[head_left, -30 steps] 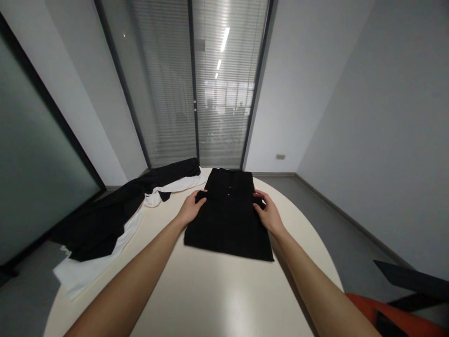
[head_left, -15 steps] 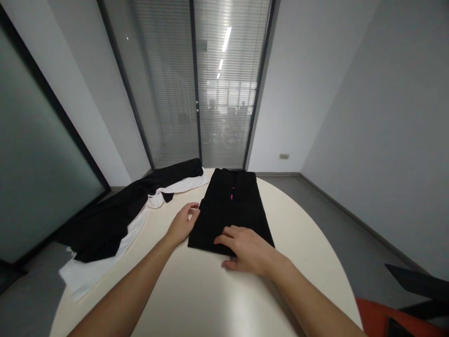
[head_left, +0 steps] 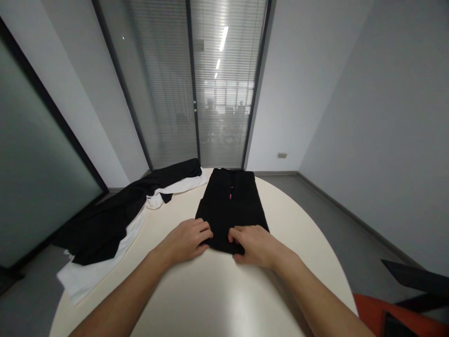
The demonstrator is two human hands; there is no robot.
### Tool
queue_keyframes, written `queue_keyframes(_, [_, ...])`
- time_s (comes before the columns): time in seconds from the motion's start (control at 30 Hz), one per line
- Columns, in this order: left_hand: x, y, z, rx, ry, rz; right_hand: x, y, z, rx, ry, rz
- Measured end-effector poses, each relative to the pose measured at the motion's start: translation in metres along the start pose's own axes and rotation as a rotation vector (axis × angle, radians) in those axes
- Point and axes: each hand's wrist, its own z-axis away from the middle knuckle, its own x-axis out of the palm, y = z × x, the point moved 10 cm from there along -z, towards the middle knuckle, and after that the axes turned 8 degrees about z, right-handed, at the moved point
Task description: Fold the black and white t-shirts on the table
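Hands [head_left: 192,238] [head_left: 254,244] moved nearer | black garment [head_left: 229,210] partly beneath, mostly beyond them

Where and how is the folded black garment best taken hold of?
Likely by both ends of the near edge of the black garment, coming from the camera's side: it lies flat, with that fairly straight edge facing the camera.

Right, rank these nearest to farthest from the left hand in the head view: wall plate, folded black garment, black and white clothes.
1. Folded black garment: at the left hand, touching it.
2. Black and white clothes: along the table's left side.
3. Wall plate: beyond the table, right of centre.
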Motion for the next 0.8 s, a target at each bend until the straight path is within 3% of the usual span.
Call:
queue_keyframes(0.17, [0.001,-0.010,0.003,-0.107,-0.084,0.097,0.005,0.000,0.001,-0.025,-0.038,-0.064])
queue_keyframes(0.3, [0.004,-0.010,0.015,-0.269,-0.237,0.290,0.012,-0.015,0.005,-0.096,-0.160,-0.236])
queue_keyframes(0.4, [0.021,0.004,0.031,-0.393,-0.481,0.503,0.029,-0.037,0.014,-0.146,-0.365,-0.382])
queue_keyframes(0.5, [0.041,0.032,0.047,-0.435,-0.756,0.728,0.054,-0.070,0.031,-0.247,-0.656,-0.482])
queue_keyframes(0.57, [0.047,0.045,0.049,-0.424,-0.840,0.845,0.068,-0.084,0.045,-0.275,-0.837,-0.541])
queue_keyframes(0.63, [0.044,0.046,0.041,-0.398,-0.787,0.951,0.073,-0.089,0.053,-0.253,-0.951,-0.643])
queue_keyframes(0.67, [0.039,0.039,0.034,-0.386,-0.690,0.972,0.071,-0.088,0.053,-0.239,-0.954,-0.701])
queue_keyframes(0.73, [0.020,0.012,0.018,-0.361,-0.390,0.889,0.058,-0.078,0.042,-0.215,-0.813,-0.773])
queue_keyframes(0.8, [-0.003,-0.017,0.012,-0.328,-0.085,0.663,0.035,-0.054,0.023,-0.177,-0.519,-0.727])
